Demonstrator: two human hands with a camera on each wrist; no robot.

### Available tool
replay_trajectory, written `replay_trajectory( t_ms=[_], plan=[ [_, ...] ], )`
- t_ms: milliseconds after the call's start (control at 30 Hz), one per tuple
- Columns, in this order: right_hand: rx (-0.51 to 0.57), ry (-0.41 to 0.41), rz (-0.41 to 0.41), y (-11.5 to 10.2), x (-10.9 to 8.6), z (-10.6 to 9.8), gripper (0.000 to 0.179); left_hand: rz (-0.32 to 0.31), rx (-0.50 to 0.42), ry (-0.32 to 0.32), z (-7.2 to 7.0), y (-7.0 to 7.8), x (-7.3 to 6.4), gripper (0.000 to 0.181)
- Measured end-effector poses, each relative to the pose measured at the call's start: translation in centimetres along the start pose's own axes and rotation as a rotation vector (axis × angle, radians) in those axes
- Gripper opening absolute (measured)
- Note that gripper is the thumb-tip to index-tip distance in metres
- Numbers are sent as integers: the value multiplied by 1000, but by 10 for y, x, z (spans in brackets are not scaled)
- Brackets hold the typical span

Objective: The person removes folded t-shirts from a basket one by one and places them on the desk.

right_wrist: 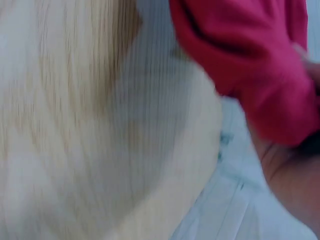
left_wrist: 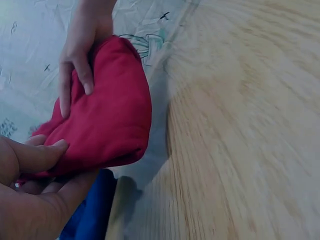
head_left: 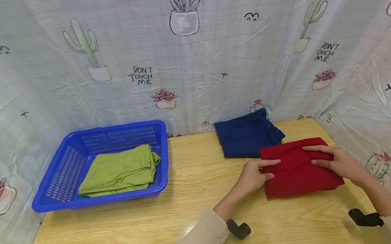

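Observation:
A folded red cloth (head_left: 298,174) is held between both hands on the right side of the table, raised a little, with its shadow on the wood. My left hand (head_left: 253,176) pinches its left edge; in the left wrist view the thumb (left_wrist: 42,155) lies on top and fingers go beneath. At the opposite side my right hand (head_left: 343,163) grips the cloth, with two fingers showing spread over the top. In the right wrist view the red cloth (right_wrist: 265,65) covers much of that hand. Just behind it lies a folded dark blue cloth (head_left: 244,135), partly overlapped in the head view.
A blue plastic basket (head_left: 102,200) stands at the left of the wooden table (head_left: 200,205), with a folded green cloth (head_left: 119,169) inside. A patterned curtain (head_left: 190,63) hangs behind the table and along its sides.

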State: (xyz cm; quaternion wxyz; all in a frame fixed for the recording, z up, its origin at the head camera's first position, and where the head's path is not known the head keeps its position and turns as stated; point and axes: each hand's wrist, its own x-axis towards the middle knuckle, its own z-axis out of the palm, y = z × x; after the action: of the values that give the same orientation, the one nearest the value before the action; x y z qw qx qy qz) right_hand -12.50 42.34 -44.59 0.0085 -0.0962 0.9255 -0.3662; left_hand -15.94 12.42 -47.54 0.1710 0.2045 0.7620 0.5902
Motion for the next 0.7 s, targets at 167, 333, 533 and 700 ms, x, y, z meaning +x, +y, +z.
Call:
replay_trajectory(
  t_ms=[167, 333, 533, 700],
  plan=[
    [75, -28, 19, 17, -3, -16, 48, -42, -65, 50, 13, -2, 15, 48],
    [61, -31, 18, 40, -6, -20, 47, -66, -99, 64, 33, -5, 28, 50],
    [-4, 44, 105, 64, -13, -31, 48, -147, -159, 56, 58, 0, 43, 53],
    [-87, 87, 211, 74, -16, -40, 52, -234, -245, 37, 74, 8, 55, 51]
  ],
)
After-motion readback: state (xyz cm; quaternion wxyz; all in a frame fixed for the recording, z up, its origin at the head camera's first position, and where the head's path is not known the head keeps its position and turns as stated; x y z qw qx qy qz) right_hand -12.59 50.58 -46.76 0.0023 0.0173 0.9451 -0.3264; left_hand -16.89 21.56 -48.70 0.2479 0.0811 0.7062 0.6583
